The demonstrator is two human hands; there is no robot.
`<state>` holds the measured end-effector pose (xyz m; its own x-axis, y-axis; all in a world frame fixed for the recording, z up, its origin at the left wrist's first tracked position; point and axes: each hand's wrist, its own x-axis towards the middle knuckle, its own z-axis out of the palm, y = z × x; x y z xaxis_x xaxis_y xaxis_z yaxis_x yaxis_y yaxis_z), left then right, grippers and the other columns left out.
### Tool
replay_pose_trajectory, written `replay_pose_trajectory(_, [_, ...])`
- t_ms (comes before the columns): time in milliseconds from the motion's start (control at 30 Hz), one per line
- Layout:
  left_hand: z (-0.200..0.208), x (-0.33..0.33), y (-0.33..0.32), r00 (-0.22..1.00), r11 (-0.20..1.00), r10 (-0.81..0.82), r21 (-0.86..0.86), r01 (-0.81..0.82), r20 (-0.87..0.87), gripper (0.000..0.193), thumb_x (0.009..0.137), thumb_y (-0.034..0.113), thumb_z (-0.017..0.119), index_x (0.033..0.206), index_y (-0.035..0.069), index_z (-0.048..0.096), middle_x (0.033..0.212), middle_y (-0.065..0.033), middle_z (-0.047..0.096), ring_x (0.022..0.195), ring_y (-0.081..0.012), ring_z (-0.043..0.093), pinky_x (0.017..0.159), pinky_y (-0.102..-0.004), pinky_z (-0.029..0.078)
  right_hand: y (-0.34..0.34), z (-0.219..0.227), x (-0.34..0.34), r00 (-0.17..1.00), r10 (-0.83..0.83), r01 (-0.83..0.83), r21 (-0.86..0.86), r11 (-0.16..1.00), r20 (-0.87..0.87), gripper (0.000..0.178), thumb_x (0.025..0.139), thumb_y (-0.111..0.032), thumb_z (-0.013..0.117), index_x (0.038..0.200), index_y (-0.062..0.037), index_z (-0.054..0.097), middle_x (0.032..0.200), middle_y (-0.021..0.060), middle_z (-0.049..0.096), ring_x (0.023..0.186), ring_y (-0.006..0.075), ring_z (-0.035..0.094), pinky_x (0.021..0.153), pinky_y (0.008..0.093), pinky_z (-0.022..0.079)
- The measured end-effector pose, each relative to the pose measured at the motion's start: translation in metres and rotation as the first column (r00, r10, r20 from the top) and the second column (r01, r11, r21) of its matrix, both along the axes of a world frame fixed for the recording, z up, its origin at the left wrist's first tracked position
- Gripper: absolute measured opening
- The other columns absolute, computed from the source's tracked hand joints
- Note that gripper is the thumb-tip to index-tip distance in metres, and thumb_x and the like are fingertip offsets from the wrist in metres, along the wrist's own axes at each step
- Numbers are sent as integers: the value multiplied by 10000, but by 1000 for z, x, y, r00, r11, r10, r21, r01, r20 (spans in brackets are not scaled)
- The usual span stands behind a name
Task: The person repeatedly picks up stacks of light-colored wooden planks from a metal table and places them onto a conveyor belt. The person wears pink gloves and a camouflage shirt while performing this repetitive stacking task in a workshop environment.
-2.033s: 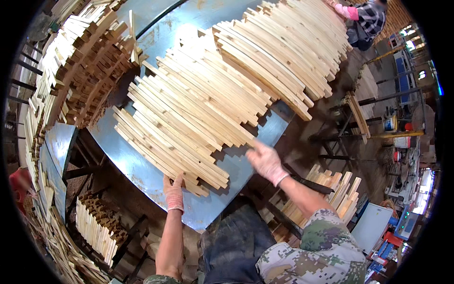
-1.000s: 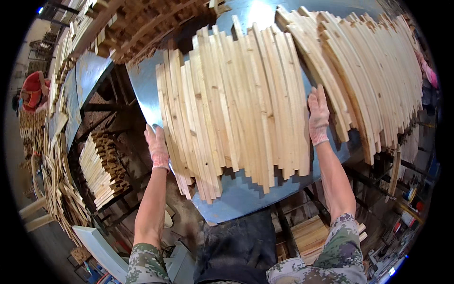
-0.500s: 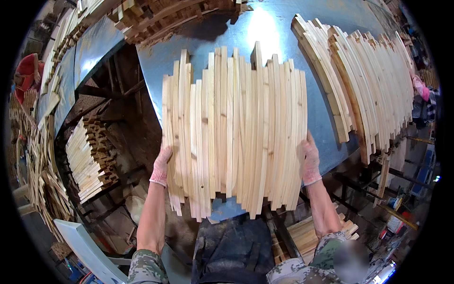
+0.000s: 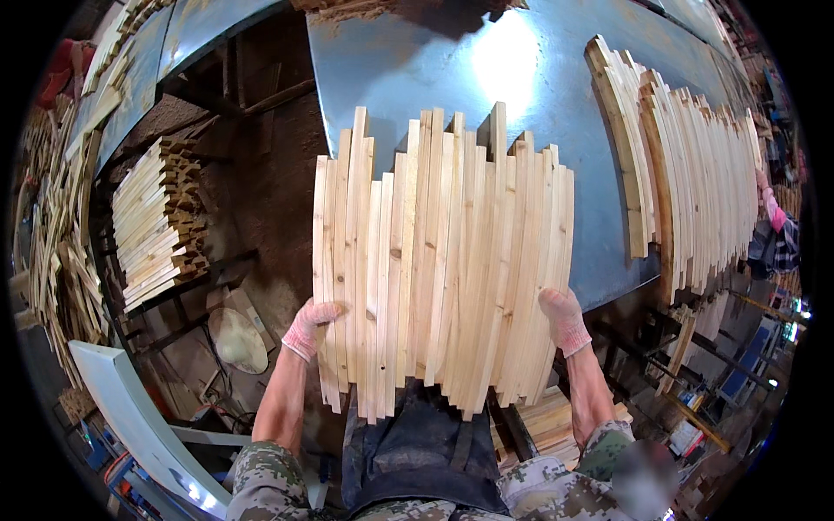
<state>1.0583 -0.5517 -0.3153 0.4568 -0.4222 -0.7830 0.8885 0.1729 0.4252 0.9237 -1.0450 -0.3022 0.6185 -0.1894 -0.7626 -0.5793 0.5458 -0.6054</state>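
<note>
A wide row of pale wooden strips (image 4: 443, 269), packed side by side with uneven ends, is squeezed between my two gloved hands. My left hand (image 4: 311, 328) grips the left edge, its thumb lying over the top of the outer strips. On the opposite edge my right hand (image 4: 565, 321) presses in the same way, thumb on top. The fingers of both hands are hidden beside and under the bundle. Its near ends hang over the front of my dark apron (image 4: 408, 451), while the far ends overlap the blue metal table (image 4: 573, 200).
More wooden strips (image 4: 699, 191) lie in a row on the table's right side. A smaller stack (image 4: 156, 230) sits on a low rack at left, beyond a pale round object (image 4: 239, 340). A light-coloured curved panel (image 4: 130, 408) stands at lower left. Loose slats (image 4: 61, 269) pile up farther left.
The bundle has come nearer my body, off the table's near edge, with both hands holding it. Both thumbs now lie farther over its top. The view has shifted too.
</note>
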Motion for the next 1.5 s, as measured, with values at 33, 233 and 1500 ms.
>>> replay_pose_trajectory(33, [6, -5, -1, 1000, 1000, 14, -27, -14, -10, 836, 755, 291, 916, 1441, -75, 608, 1300, -186, 736, 1162, -313, 729, 1042, -459, 586, 2, 2, 0, 1000, -3, 3, -13, 1000, 3, 807, 821, -404, 922, 1416, 11, 567, 1144, 36, 681, 1025, 176, 678, 906, 338, 578])
replay_pose_trajectory(233, [25, -41, 17, 997, 997, 74, -24, -74, -6, 858, 753, 285, 917, 1455, -82, 586, 1295, -190, 733, 1136, -314, 738, 1035, -461, 590, -7, -18, -34, 1000, 20, -19, -24, 1000, 18, 636, 865, -355, 861, 1343, -8, 626, 1049, -12, 687, 888, 122, 664, 805, 288, 568])
replay_pose_trajectory(1500, [316, -665, 491, 34, 84, 936, -128, -988, 351, 746, 940, 404, 794, 1504, -17, 548, 1367, -222, 699, 1209, -331, 720, 1082, -512, 575, 861, 338, -26, -166, 913, -967, -243, -77, 374, 463, 881, -134, 748, 1282, 74, 644, 1054, 164, 756, 900, 282, 761, 844, 425, 644])
